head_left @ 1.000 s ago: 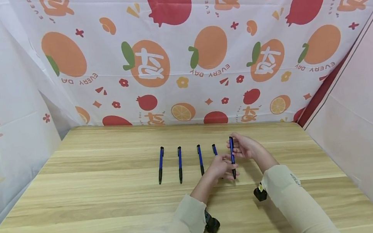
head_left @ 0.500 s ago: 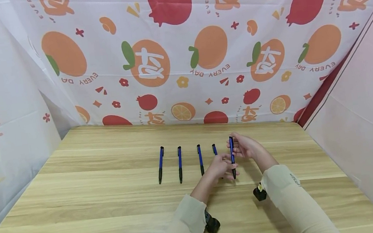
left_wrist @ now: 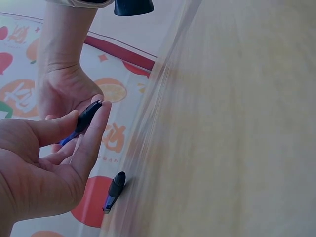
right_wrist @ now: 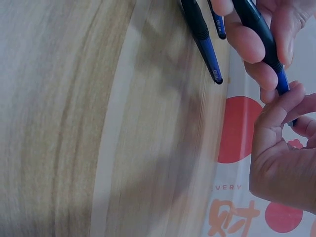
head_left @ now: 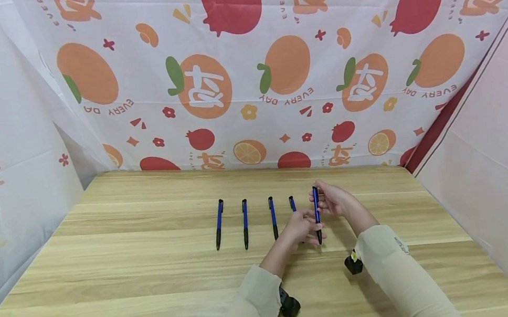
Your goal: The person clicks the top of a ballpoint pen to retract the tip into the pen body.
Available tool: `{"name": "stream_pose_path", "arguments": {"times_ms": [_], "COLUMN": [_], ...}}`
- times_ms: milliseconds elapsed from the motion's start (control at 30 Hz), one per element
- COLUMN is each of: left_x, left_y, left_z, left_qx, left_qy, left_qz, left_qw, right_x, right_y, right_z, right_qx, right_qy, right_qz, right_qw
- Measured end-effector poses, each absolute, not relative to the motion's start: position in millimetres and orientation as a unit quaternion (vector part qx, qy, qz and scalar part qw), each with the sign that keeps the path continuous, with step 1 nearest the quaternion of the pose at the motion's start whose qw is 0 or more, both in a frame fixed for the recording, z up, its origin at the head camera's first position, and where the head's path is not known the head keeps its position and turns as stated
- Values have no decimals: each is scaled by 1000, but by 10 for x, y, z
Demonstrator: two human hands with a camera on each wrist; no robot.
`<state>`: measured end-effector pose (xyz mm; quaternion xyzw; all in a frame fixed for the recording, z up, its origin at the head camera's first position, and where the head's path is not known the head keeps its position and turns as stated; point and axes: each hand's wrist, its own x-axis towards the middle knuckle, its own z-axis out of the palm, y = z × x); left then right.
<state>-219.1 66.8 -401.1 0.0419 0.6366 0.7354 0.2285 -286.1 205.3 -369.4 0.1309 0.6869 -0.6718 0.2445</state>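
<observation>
A blue ballpoint pen with a black grip (head_left: 317,215) is held between both hands above the table's right part, its clip end away from the person. My left hand (head_left: 300,228) pinches the black grip near the tip; in the left wrist view its thumb and fingers press on the grip (left_wrist: 88,116). Nearer the clip end, my right hand (head_left: 335,199) holds the blue barrel, and in the right wrist view its curled fingers (right_wrist: 276,116) wrap it. Several like pens lie in a row to the left, among them a pen (head_left: 292,204) partly hidden by the left hand.
Other pens in the row are a leftmost pen (head_left: 219,225), a second pen (head_left: 245,224) and a third pen (head_left: 273,217). They lie on a wood-grain table (head_left: 131,279). A fruit-print curtain (head_left: 249,122) hangs behind; a pale wall panel (head_left: 505,191) stands to the right.
</observation>
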Motion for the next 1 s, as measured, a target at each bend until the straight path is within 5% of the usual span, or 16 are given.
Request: {"name": "stream_pose_path", "arguments": {"times_ms": [1000], "left_x": [-2151], "left_y": [686], "left_z": [-4005], "left_qx": [41], "left_qy": [638], "left_qz": [738], "left_qw": [216], "right_x": [-2836], "right_y": [2050], "right_z": [-3703], "right_qx": [126], "right_qy": [686], "right_qz": [-675], "right_qw": [241]}}
